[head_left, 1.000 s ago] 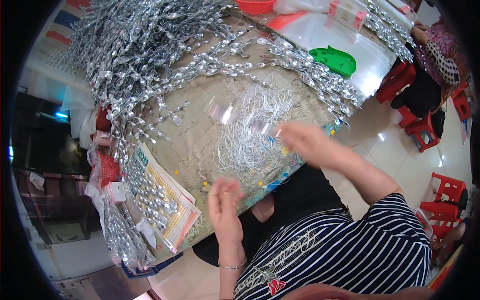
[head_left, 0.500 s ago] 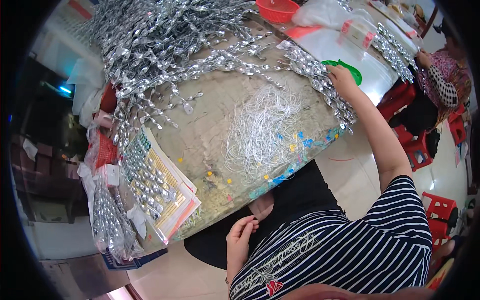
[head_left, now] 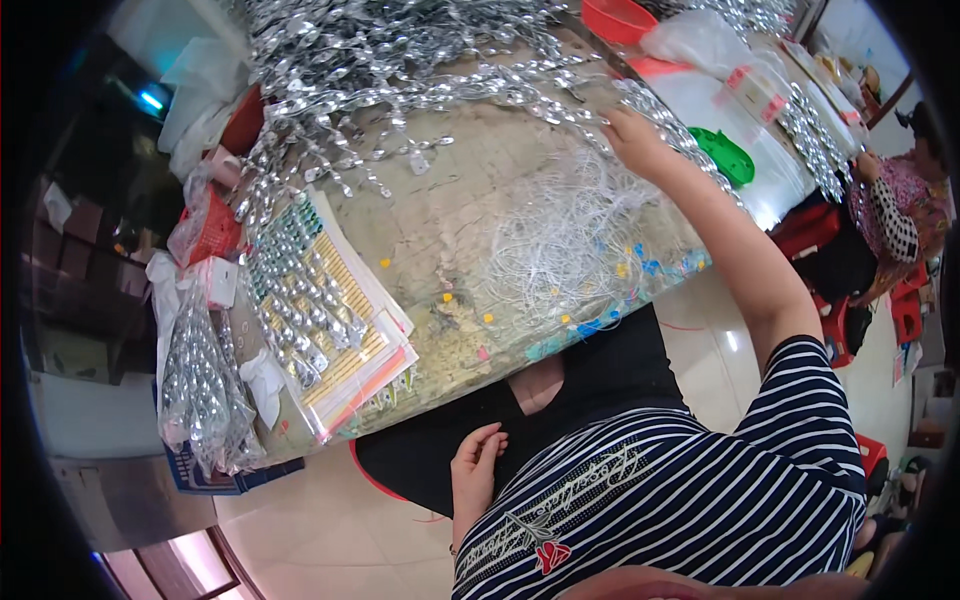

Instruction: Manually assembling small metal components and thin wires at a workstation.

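Observation:
My right hand (head_left: 636, 143) reaches over the far right part of the worktable (head_left: 420, 220). Its fingers are stretched out and slightly apart, with the tips beside the right ends of silver twisted strands (head_left: 500, 85). Nothing held shows between them. A row of similar strands (head_left: 655, 105) lies partly behind this hand and forearm. Closer to me spreads a loose tangle of clear thread (head_left: 565, 235). Low over my lap, off the table, my left hand (head_left: 477, 465) is closed with its fingers curled together; whatever it may hold cannot be made out.
A large silver heap (head_left: 370, 50) covers the far side. Silver strands lie on a striped pad (head_left: 345, 290) at left, beside a plastic-wrapped bundle (head_left: 200, 380). A green tray (head_left: 722, 155) and red basket (head_left: 618, 20) stand at right. Another person (head_left: 900, 205) sits beyond.
My right hand has moved left, off the row of strands by the green tray, toward the ends of the strands from the heap. My left hand stays near my lap. The view has shifted.

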Demonstrator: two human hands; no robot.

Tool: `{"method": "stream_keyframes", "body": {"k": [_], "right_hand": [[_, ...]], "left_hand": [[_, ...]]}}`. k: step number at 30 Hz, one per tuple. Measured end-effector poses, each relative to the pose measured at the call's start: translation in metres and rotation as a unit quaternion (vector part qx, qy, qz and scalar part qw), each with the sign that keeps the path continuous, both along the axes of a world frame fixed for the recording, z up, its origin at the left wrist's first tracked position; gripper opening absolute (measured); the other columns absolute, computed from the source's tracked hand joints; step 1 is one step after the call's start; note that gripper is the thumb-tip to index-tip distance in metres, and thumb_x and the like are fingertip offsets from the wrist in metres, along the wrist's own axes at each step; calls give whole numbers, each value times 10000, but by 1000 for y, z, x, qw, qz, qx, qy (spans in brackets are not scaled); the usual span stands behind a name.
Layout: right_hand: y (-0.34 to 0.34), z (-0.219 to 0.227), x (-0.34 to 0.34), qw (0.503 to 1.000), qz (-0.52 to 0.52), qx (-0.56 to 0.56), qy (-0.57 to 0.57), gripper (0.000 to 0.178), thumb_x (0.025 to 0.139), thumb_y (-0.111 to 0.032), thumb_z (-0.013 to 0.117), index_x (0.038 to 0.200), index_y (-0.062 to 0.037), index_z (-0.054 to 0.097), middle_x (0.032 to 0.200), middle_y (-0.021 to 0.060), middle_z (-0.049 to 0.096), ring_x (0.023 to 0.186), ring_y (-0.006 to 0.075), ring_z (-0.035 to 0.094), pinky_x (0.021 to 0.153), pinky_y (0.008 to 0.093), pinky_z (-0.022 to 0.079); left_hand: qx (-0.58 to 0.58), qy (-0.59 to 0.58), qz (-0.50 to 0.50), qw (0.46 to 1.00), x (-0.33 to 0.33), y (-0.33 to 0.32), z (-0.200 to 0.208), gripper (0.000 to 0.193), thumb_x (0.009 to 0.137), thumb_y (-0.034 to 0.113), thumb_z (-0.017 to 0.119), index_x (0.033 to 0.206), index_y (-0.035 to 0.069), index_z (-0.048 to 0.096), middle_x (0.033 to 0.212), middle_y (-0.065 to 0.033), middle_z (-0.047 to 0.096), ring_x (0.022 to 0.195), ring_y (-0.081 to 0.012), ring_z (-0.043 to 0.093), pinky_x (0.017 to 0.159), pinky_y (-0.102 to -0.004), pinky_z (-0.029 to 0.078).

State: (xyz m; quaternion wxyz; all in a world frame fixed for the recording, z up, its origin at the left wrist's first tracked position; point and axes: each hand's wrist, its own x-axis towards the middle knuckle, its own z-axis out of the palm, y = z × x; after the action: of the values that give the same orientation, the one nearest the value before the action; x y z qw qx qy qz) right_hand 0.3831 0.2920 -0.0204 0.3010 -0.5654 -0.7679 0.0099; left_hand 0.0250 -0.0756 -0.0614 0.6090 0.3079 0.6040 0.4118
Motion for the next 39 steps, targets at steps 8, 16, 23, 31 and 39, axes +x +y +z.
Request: {"method": "stream_keyframes", "body": {"k": [8,16,23,31,39], "right_hand": [[69,-48,-35,982,-142,-72,-103,322,801,-101,523,1111,-20,555,1102,227,579,1003,390,571,838,482,466],[69,-23,-54,986,-18,-135,-93,232,842,-200,548,928,8,605,907,221,630,819,376,615,720,454,480],[26,11,-105,981,77,-175,43,218,890,-202,530,952,4,567,808,161,622,687,268,611,620,386,485],[20,-5,-115,984,87,-85,-128,185,874,-164,522,992,-31,572,880,187,624,847,396,582,718,439,471],[-155,50,-183,872,340,-320,148,223,927,-188,467,1090,-55,542,737,84,602,640,188,585,599,324,490]], "left_hand": [[-19,-27,86,996,-11,-22,-4,213,922,66,531,1109,-18,585,950,-87,647,837,-110,599,757,-224,479],[-28,-31,70,997,-14,-12,-4,227,924,73,525,1122,-23,580,971,-89,639,846,-112,595,749,-220,484],[-21,-23,66,997,-13,-16,-10,232,925,80,525,1128,-24,573,977,-94,634,848,-121,600,742,-222,488],[-7,-27,81,996,-9,-26,-13,230,927,78,522,1127,-22,575,968,-93,638,843,-119,600,745,-224,490],[208,99,149,962,-16,18,36,416,949,57,449,1351,-21,373,1108,-147,594,896,-168,610,765,-280,515]]}}
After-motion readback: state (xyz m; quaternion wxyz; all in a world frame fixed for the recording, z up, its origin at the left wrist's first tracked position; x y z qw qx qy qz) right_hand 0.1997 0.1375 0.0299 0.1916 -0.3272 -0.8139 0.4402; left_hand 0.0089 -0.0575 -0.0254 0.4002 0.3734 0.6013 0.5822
